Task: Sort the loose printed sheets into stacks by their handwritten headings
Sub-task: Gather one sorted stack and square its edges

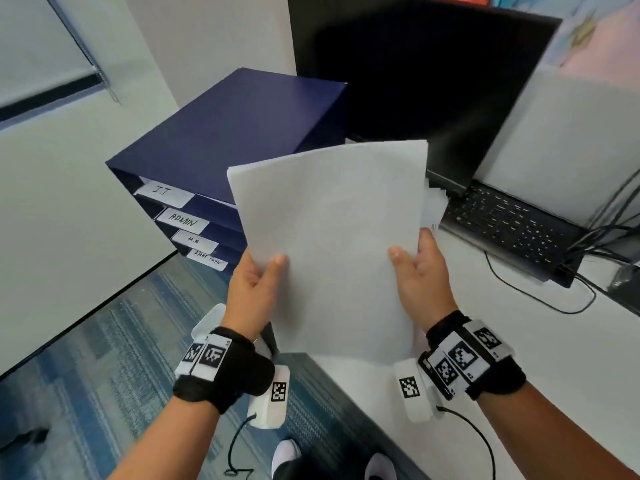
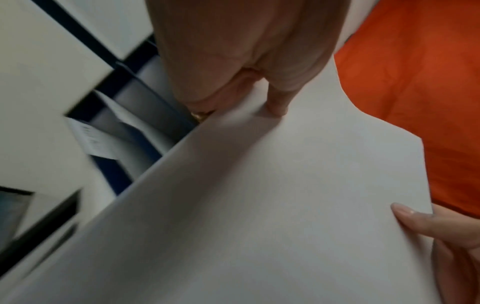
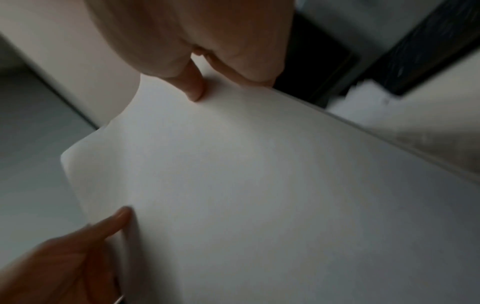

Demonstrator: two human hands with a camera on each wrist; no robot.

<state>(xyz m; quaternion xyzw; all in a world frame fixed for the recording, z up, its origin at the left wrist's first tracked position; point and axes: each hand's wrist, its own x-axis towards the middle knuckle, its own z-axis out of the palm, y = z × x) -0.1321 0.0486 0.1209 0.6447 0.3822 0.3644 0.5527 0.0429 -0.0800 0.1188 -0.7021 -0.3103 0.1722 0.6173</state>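
Here we count two hands on one sheet [image 1: 332, 244], held up at mid-frame in front of the sorter [image 1: 228, 133]. Our left hand [image 1: 254, 289] pinches the sheet's lower left edge, thumb on top; our right hand [image 1: 420, 278] pinches the lower right edge likewise. The sheet looks white and blank on the face we see, slightly bowed. More paper [image 1: 433, 202] peeks out behind its right edge, perhaps several sheets. The sorter at upper left shows four labels [image 1: 183, 221]: I.T, ADMIN, H.R, Blank Paper.
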